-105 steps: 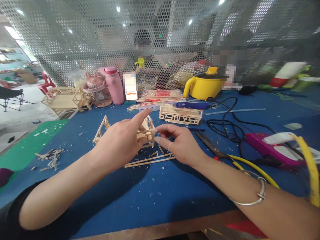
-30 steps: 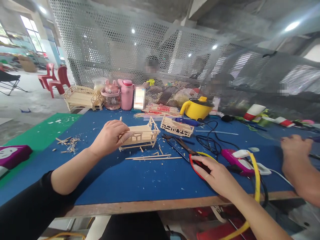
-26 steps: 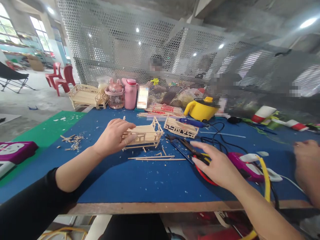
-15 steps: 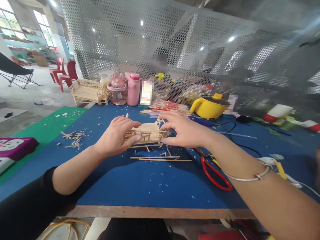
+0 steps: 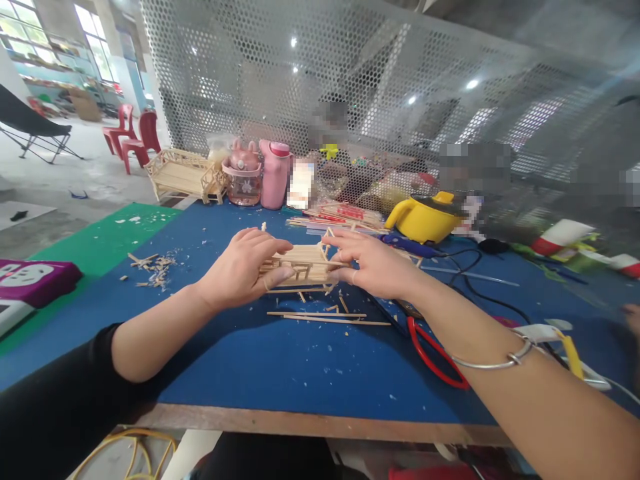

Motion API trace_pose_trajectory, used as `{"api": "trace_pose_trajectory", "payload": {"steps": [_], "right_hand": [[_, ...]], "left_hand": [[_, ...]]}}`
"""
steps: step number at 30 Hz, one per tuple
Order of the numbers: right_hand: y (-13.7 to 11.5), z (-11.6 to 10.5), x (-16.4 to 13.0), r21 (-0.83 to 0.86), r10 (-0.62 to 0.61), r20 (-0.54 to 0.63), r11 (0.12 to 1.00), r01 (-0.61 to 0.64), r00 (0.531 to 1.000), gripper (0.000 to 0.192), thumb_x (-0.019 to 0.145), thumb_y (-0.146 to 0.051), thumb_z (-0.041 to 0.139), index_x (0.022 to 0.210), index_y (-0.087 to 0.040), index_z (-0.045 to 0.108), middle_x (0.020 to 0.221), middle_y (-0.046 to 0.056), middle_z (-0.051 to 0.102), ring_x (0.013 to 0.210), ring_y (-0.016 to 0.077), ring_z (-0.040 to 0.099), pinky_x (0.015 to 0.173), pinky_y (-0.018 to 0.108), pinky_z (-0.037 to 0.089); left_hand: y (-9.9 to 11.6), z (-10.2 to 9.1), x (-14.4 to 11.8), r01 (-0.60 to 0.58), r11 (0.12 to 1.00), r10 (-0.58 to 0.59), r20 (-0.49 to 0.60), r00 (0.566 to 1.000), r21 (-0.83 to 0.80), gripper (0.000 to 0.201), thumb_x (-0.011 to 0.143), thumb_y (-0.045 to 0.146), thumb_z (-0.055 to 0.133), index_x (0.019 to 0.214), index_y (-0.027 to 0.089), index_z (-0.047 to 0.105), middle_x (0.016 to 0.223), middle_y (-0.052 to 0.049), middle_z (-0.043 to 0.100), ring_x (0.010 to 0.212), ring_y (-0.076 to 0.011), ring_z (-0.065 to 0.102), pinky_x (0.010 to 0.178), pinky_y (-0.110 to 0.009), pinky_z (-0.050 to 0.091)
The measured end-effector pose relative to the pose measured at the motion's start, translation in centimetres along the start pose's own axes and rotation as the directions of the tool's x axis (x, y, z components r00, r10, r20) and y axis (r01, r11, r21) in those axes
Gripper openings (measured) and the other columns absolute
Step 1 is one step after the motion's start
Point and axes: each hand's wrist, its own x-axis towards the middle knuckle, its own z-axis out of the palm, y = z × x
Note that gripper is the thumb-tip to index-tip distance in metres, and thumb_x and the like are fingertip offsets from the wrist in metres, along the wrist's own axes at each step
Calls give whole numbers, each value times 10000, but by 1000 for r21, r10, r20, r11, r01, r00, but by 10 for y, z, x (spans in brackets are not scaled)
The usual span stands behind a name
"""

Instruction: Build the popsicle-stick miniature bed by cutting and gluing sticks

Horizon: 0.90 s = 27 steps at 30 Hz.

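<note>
Frame (image 5: 300, 265) of thin wooden sticks, a small model, sits mid-tabletop (image 5: 280, 373) between both hands. Left hand (image 5: 245, 270) wraps its left end, fingers (image 5: 277, 275) curled narrow around the rails; right hand (image 5: 375, 267) pinches the right end, fingertips closed on an upright stick. Whether it rests on the blue surface or is lifted just off it, I cannot tell. Loose sticks (image 5: 325, 318) lie just near of it, red-handled scissors (image 5: 435, 353) to the right. Judging by the grip, this looks like a fitting or pressing step on one joint; any next move would call for a steady left hold and light pressure, as the sticks look fragile.
</note>
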Motion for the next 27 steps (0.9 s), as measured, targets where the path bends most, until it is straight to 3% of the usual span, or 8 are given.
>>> {"api": "trace_pose_trajectory", "payload": {"steps": [4, 9, 13, 19, 22, 25, 27], "right_hand": [[0, 1, 0, 33, 19, -4, 999, -19, 1000, 117, 779, -268, 619, 821, -246, 726, 1368, 10, 488, 1341, 239, 316, 1078, 516, 270], [1, -2, -2, -87, -15, 1, 996, 15, 1000, 184, 802, -308, 594, 940, -277, 712, 1379, 1, 474, 1361, 283, 259, 1071, 618, 185], [4, -3, -8, -122, -33, -10, 992, 32, 999, 347, 758, -369, 636, 1095, -290, 654, 1409, 23, 437, 1360, 302, 251, 1070, 599, 214], [5, -3, -13, -101, -62, -70, 993, 55, 996, 348, 697, -304, 672, 1044, -271, 660, 1441, 13, 385, 1362, 273, 253, 1091, 518, 241], [3, -10, -19, -31, -63, -98, 998, 61, 993, 445, 684, -285, 675, 1124, -280, 611, 1429, 9, 402, 1335, 242, 318, 1096, 469, 264], [4, -13, -31, 147, 7, -251, 989, 31, 968, 450, 717, -279, 646, 1161, -274, 575, 1337, 12, 510, 1239, 216, 455, 1063, 430, 332], [7, -9, -41, 325, 154, -421, 945, -10, 894, 338, 760, -305, 610, 1093, -243, 603, 1184, 27, 621, 1092, 205, 571, 982, 399, 418]], "left_hand": [[0, 1, 0, 4, 1000, -4, 4, 1000, -3, 328, 877, 408, 439, 1062, 168, 564, 969, -70, 663, 910, -213, 573, 906, -413, 386], [0, 2, 0, 8, 1000, -8, 5, 1000, -11, 327, 880, 410, 426, 1056, 174, 569, 960, -68, 666, 911, -214, 578, 905, -409, 384], [-1, 2, 0, 2, 1000, -2, -1, 1000, -15, 331, 877, 394, 438, 1056, 151, 571, 953, -79, 667, 890, -215, 567, 891, -406, 389], [-1, 2, 0, 6, 1000, -6, -2, 1000, -22, 323, 876, 383, 442, 1054, 147, 572, 956, -82, 665, 884, -216, 560, 885, -415, 396], [-1, 3, -1, -2, 1000, 2, -8, 1000, -26, 312, 872, 379, 451, 1057, 157, 568, 962, -76, 668, 882, -212, 567, 893, -416, 399], [0, 3, -2, 2, 1000, -3, -46, 999, -8, 310, 867, 378, 462, 1084, 175, 551, 1011, -73, 665, 913, -209, 582, 952, -430, 371], [1, 1, -3, 2, 1000, -1, -113, 994, 6, 320, 864, 380, 465, 1103, 180, 539, 1020, -75, 658, 939, -208, 584, 988, -435, 350]]}}
